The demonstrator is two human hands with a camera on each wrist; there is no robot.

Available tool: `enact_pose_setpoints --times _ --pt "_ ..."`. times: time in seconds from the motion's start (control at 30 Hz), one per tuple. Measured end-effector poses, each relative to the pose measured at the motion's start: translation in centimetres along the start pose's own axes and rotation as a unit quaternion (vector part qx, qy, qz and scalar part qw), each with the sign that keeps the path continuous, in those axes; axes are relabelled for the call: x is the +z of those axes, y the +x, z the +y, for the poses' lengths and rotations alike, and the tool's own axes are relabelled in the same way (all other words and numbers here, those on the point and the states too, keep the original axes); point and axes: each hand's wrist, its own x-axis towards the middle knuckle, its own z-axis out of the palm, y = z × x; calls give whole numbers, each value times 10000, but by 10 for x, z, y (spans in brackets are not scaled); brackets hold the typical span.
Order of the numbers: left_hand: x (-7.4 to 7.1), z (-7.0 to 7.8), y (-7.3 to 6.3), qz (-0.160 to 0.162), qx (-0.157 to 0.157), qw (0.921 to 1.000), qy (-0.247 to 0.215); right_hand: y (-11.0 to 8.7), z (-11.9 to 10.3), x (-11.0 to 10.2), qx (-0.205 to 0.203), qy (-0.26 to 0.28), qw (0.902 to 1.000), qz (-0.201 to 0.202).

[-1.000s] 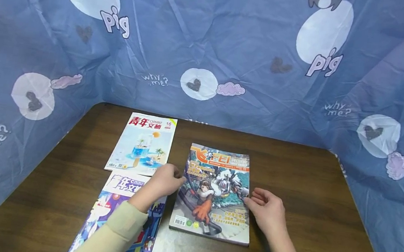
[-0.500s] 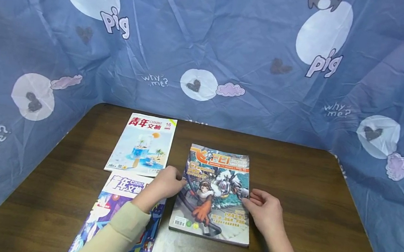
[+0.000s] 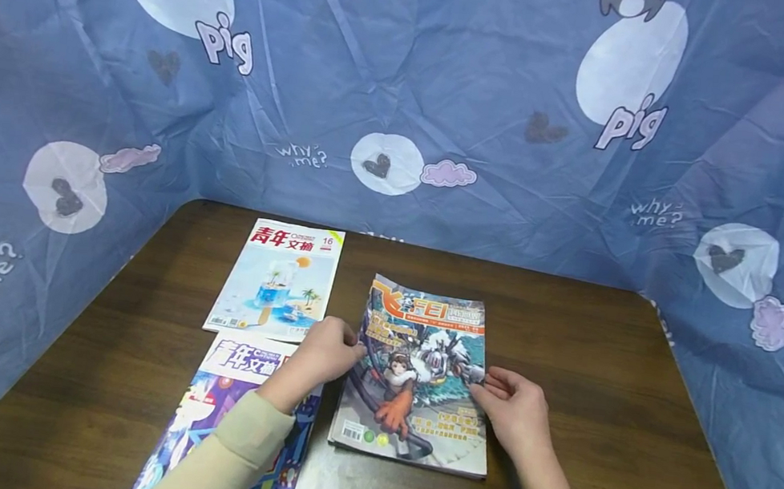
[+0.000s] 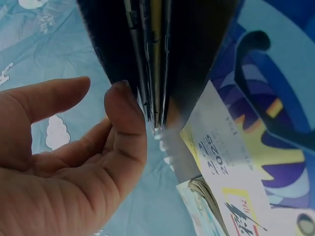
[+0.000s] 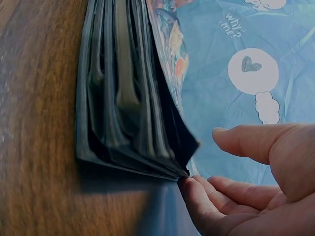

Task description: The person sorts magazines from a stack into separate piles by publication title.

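A stack of magazines, topped by a comic-style cover with an orange title, lies in the middle of the brown table. At its left edge is my left hand; in the left wrist view a bent finger meets the magazine edges and the thumb stands apart. My right hand is at the right edge. The right wrist view has a fingertip touching a lower corner of the stack, with the thumb held off. The top magazine's upper left corner rises slightly, and dark gaps show between the magazines.
Left of the stack lies a white and blue magazine with a popsicle picture. Nearer, a purple magazine lies partly under the left sleeve. A blue printed cloth hangs around the wooden table.
The top magazine has shifted slightly on the stack and its upper left corner has lifted. Both hands have moved only a little and stay at the stack's sides.
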Motion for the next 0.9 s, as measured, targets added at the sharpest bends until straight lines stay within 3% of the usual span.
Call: enact_pose_setpoints --times 0.17,0.47,0.77,0.9 --pt "2 0 -2 -185 -297 9972 -662 0 0 -1 -20 25 10000 12" --pt "5 4 -6 -747 -720 9749 -1971 -1 1 -1 0 38 10000 -24" --pt "10 0 -8 -780 -772 9686 -2231 1 3 -1 -88 21 10000 -3" --pt "10 -2 -7 -730 -776 9613 -2541 1 4 -1 -115 36 9999 -1"
